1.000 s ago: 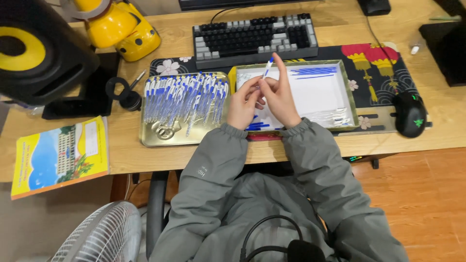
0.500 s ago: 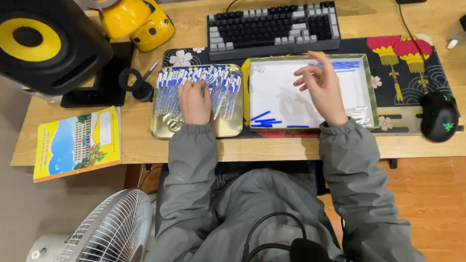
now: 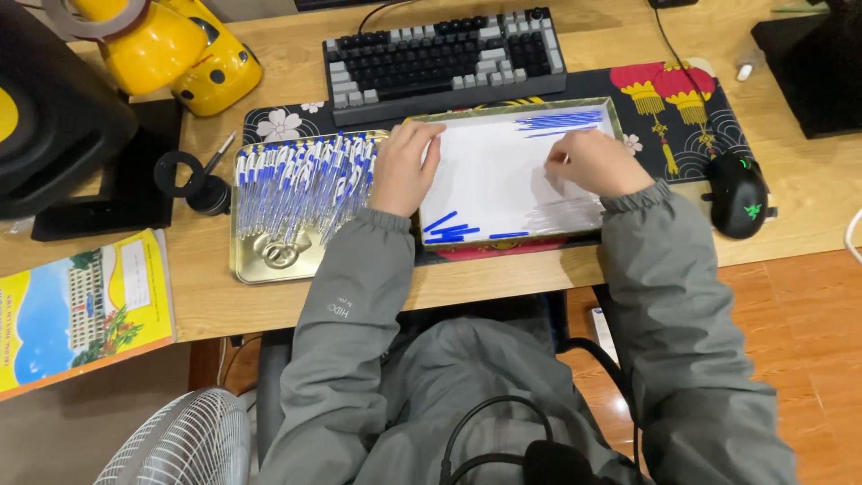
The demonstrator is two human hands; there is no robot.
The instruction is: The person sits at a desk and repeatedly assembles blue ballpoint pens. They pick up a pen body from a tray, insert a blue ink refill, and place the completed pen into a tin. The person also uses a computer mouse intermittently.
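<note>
Here, nearest the body, grey sleeves over the desk edge. Left hand flat across the seam between the two trays, fingers spread and loose, gripping nothing, just beside the pen heap in the left tray. Right hand curled on the white liner of the right tray, fingertips pinched, possibly on a clear pen barrel, though too blurred to tell. Few blue caps loose at the near rim, more caps at the far rim. Risk: sleeve dragging near caps over the rim, or heap sliding if the left tray gets nudged. Further back, keyboard and mouse.
</note>
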